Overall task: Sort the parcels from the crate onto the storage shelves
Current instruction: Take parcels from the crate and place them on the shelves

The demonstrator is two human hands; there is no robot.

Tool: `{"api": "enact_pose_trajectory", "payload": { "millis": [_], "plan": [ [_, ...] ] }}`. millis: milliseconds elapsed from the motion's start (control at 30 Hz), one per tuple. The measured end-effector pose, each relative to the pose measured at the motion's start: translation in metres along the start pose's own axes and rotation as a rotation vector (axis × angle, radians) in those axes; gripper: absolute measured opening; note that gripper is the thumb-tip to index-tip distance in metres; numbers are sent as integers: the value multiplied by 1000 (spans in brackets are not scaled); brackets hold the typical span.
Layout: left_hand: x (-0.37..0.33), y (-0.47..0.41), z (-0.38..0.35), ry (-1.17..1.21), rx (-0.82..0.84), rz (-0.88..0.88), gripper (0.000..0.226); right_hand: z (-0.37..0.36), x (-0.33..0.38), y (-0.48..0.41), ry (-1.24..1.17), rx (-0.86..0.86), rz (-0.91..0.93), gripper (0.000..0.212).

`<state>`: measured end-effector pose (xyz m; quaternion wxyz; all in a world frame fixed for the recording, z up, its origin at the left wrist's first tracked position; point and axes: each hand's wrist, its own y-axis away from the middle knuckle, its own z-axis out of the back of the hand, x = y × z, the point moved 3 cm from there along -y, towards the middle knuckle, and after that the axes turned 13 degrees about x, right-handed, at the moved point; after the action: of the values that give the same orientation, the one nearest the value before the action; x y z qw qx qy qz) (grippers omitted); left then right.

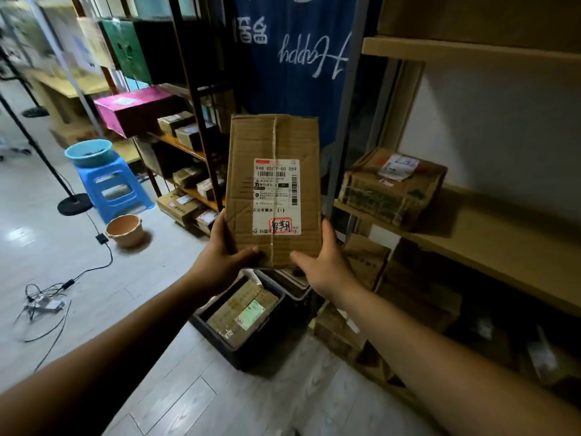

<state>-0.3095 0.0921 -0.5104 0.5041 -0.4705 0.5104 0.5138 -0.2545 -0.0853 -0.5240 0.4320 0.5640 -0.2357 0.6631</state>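
I hold a flat brown cardboard parcel (273, 143) with a white shipping label upright in front of me. My left hand (224, 251) grips its lower left edge, thumb across the front. My right hand (320, 262) grips the lower right corner the same way. Below the parcel, a dark plastic crate (248, 350) stands on the floor with more cardboard parcels (242, 313) inside. Wooden storage shelves (490, 247) run along the right, and one taped box (393, 187) lies on the middle board.
A dark metal rack (201, 121) with several small boxes and a pink box (135, 105) stands to the left. A blue stool (113, 190) carries a basin, with an orange tub (125, 229) beside it. Cables (47, 303) lie on the floor. More boxes (367, 262) sit under the right shelf.
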Motion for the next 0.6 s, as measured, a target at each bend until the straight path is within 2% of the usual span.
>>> {"api": "enact_pose_trajectory", "payload": {
  "millis": [233,433,600],
  "plan": [
    [2,-60,71,-10,-35,14,83,-20,18,-95,-65,58,12,84],
    [2,-98,128,-52,-30,11,80,-42,36,-155,-70,32,23,76],
    [5,-132,190,-86,70,11,79,-81,48,-208,-62,-46,-9,84]
  ]
}}
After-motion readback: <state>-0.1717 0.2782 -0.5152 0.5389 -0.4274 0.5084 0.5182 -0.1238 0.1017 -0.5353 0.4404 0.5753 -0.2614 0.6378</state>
